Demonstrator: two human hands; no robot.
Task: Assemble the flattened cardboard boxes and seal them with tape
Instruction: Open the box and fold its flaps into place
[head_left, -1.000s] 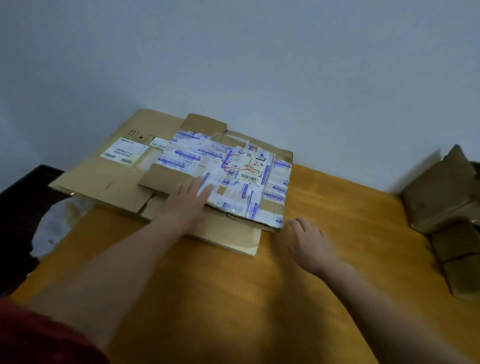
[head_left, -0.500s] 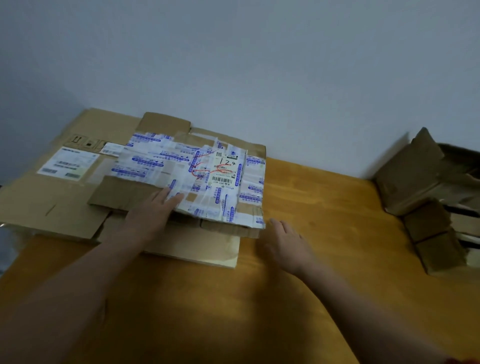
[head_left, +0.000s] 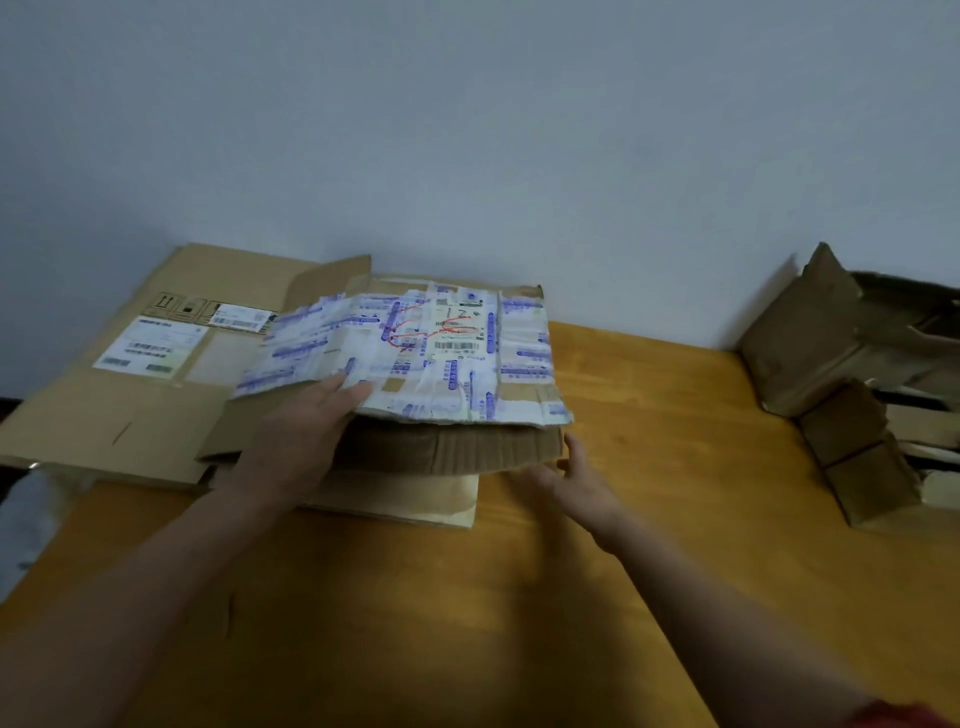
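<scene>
A flattened cardboard box (head_left: 441, 358) covered in white and blue printed tape lies on top of a stack at the table's far left. Its near edge is lifted off the stack. My left hand (head_left: 306, 431) holds that edge, with fingers on the taped top and the rest of the hand below it. My right hand (head_left: 576, 478) reaches with straight fingers under the box's near right corner and touches it. A larger flattened box (head_left: 130, 395) with white shipping labels lies underneath, and another flat piece (head_left: 415, 499) sticks out at the front.
The wooden table (head_left: 649, 597) stands against a pale wall. At the right edge stands a pile of torn brown cardboard boxes (head_left: 852, 374). Something dark and a pale bag show past the table's left edge.
The taped box's near edge has risen off the stack. My left hand went from lying flat on it to holding its edge. My right hand moved from the tabletop to the box's corner.
</scene>
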